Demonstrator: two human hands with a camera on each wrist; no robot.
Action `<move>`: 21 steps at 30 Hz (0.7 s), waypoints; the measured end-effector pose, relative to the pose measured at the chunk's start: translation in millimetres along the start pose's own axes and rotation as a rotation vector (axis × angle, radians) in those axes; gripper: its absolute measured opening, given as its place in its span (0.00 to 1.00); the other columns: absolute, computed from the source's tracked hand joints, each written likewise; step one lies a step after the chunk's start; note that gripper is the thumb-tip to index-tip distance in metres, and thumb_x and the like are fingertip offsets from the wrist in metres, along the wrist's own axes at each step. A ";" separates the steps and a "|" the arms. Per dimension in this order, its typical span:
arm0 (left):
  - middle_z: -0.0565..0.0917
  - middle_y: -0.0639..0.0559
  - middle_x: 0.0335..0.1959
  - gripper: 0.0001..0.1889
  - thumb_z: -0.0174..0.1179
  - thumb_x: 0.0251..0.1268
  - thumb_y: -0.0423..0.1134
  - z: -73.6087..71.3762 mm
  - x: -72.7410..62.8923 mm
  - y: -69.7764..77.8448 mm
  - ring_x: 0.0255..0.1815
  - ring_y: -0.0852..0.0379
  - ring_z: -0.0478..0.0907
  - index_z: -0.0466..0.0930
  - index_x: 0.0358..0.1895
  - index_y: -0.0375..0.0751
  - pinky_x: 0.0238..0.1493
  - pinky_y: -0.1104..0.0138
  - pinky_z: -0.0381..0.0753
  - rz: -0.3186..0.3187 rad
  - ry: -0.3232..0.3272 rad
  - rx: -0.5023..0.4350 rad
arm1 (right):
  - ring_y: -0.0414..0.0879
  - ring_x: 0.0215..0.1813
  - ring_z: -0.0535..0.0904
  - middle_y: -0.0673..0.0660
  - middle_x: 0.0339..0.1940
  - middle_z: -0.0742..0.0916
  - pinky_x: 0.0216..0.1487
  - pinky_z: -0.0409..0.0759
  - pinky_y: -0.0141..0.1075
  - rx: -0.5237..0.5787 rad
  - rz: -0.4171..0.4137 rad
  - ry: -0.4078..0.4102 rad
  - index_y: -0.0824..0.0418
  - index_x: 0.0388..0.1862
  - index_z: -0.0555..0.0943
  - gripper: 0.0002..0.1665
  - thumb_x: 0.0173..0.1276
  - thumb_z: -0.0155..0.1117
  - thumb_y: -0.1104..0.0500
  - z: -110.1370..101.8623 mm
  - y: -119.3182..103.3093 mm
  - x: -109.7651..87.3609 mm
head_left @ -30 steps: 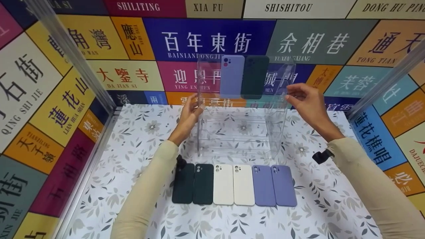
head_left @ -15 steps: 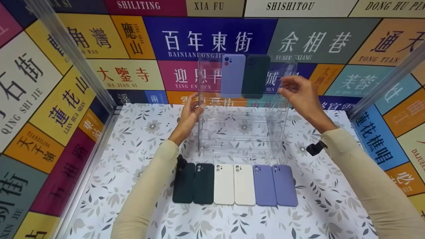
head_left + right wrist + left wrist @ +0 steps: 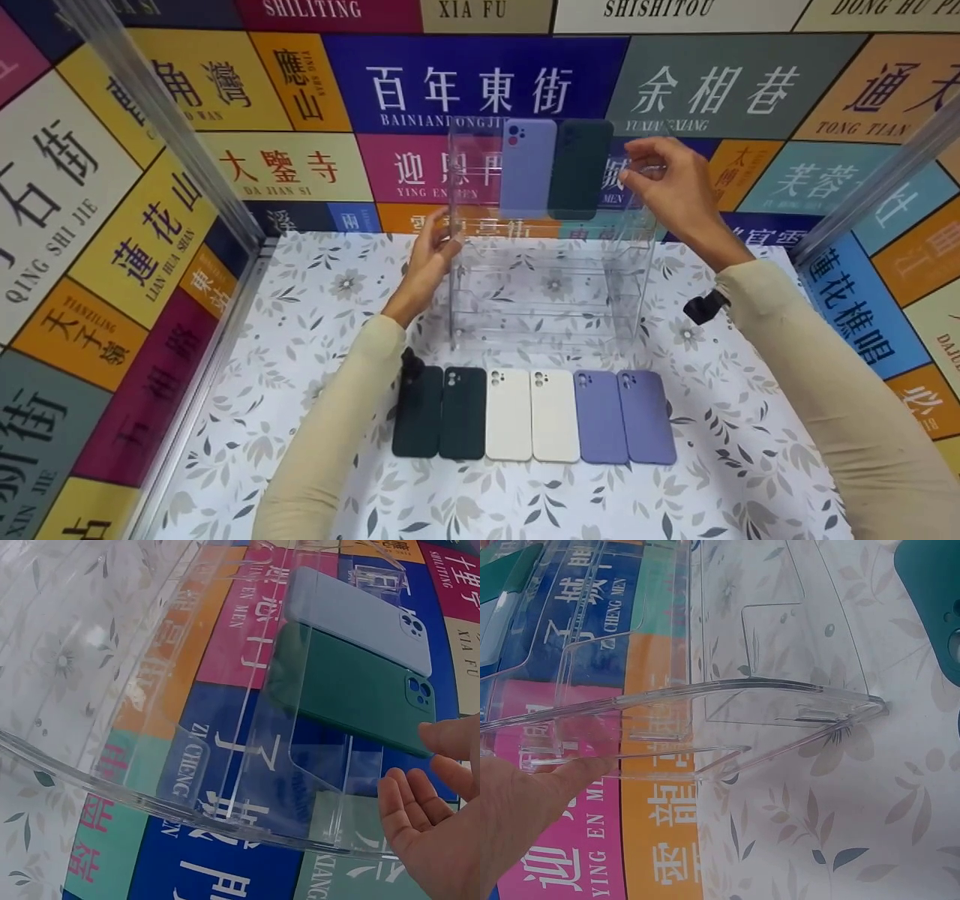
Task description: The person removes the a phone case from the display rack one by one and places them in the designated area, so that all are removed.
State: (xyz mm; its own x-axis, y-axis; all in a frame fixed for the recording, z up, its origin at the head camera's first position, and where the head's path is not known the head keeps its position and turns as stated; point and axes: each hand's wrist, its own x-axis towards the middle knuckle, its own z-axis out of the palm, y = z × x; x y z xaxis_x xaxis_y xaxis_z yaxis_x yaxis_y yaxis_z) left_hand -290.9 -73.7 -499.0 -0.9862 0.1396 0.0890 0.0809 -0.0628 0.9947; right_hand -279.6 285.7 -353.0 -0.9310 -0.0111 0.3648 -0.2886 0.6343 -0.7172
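Note:
A clear acrylic display rack (image 3: pixel 551 300) with stepped tiers stands upright on the table. On its top tier a lavender phone case (image 3: pixel 528 169) and a dark green phone case (image 3: pixel 580 171) lean side by side. My left hand (image 3: pixel 433 251) grips the rack's left side panel; in the left wrist view a finger lies along the clear edge. My right hand (image 3: pixel 671 180) hovers by the rack's upper right, beside the green case. Its fingers curl loosely and hold nothing; in the right wrist view the fingertips (image 3: pixel 424 736) are close to the case's camera end, contact unclear.
Before the rack lies a row of phone cases: two dark green (image 3: pixel 463 412), two cream (image 3: pixel 555 416) and two lavender (image 3: pixel 649 416). A patterned wall (image 3: pixel 480 82) stands close behind. Floral cloth (image 3: pixel 480 502) covers the table.
My right hand has moved up and to the left, from the rack's right edge toward the green case on top. The left hand keeps its place on the rack.

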 end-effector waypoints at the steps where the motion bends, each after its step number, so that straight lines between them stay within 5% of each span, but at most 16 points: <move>1: 0.80 0.40 0.73 0.30 0.60 0.84 0.39 -0.1 0.1 0.1 0.70 0.44 0.80 0.65 0.84 0.48 0.60 0.55 0.77 0.002 0.001 -0.001 | 0.47 0.58 0.83 0.61 0.60 0.87 0.63 0.82 0.31 0.002 -0.002 -0.001 0.63 0.67 0.86 0.20 0.79 0.72 0.61 0.3 -1.4 1.9; 14: 0.78 0.39 0.75 0.31 0.59 0.84 0.38 -2.1 0.9 0.7 0.69 0.43 0.79 0.63 0.85 0.46 0.55 0.56 0.75 -0.004 0.007 -0.001 | 0.52 0.64 0.83 0.59 0.70 0.85 0.67 0.81 0.37 0.006 -0.024 -0.029 0.61 0.75 0.82 0.27 0.80 0.71 0.61 6.5 -13.5 22.5; 21: 0.79 0.40 0.74 0.31 0.60 0.83 0.36 0.7 0.5 -1.5 0.70 0.43 0.80 0.65 0.84 0.49 0.62 0.51 0.77 -0.007 0.008 -0.016 | 0.54 0.67 0.82 0.60 0.72 0.82 0.70 0.80 0.39 -0.004 -0.011 -0.054 0.61 0.78 0.79 0.30 0.80 0.71 0.60 7.8 -17.0 28.0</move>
State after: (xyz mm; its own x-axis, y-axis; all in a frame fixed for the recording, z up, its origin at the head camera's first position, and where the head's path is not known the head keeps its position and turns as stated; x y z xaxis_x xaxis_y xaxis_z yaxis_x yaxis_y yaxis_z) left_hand -291.4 -72.9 -500.3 -0.9879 0.1318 0.0816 0.0717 -0.0780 0.9944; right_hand -302.4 268.5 -335.2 -0.9385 -0.0603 0.3399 -0.2982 0.6373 -0.7106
